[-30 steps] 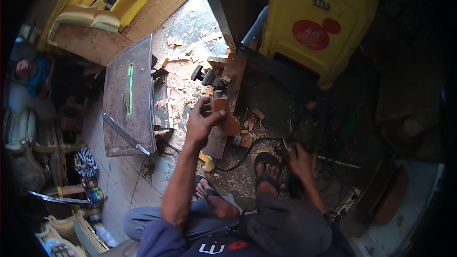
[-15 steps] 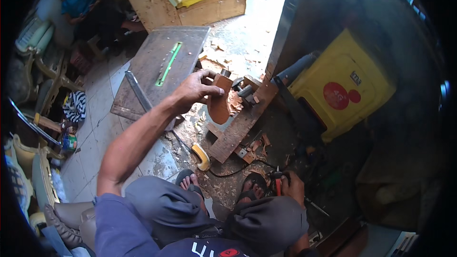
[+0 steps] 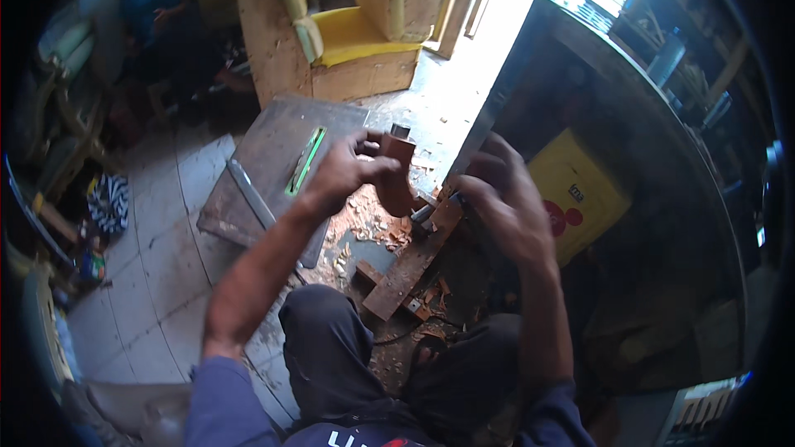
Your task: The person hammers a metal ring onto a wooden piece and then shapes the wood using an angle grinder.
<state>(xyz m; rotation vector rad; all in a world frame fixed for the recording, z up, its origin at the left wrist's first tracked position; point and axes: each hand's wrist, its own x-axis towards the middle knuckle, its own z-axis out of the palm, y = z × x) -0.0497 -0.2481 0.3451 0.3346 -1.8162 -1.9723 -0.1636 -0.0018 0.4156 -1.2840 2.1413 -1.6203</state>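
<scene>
A short, curved piece of brown wood [image 3: 396, 157] is held up in front of me, pinched in my left hand [image 3: 341, 172] between thumb and fingers. A dark round end shows just above the wood. To its right, my right hand [image 3: 507, 203] is raised with curled fingers, apart from the wood and above the far part of a plank [image 3: 407, 275]. Whatever sits in those fingers, if anything, is hidden and blurred. The plank lies slanting over the floor beyond my knees, with a dark cylindrical thing [image 3: 424, 215] on its far part.
A low dark tabletop [image 3: 257, 145] bears a green-edged strip [image 3: 305, 164] and a long metal bar [image 3: 248, 190]. Wood shavings [image 3: 360, 211] cover the floor. Right stand a yellow plastic piece [image 3: 580, 186] and a dark panel [image 3: 687, 199]. A yellow-seated chair [image 3: 356, 37] and seated person [image 3: 153, 4] are beyond.
My right hand has risen from beside my right foot, where it held a red-handled tool, to near the wood. My left hand still holds the curved wood, now turned. The view has tilted up.
</scene>
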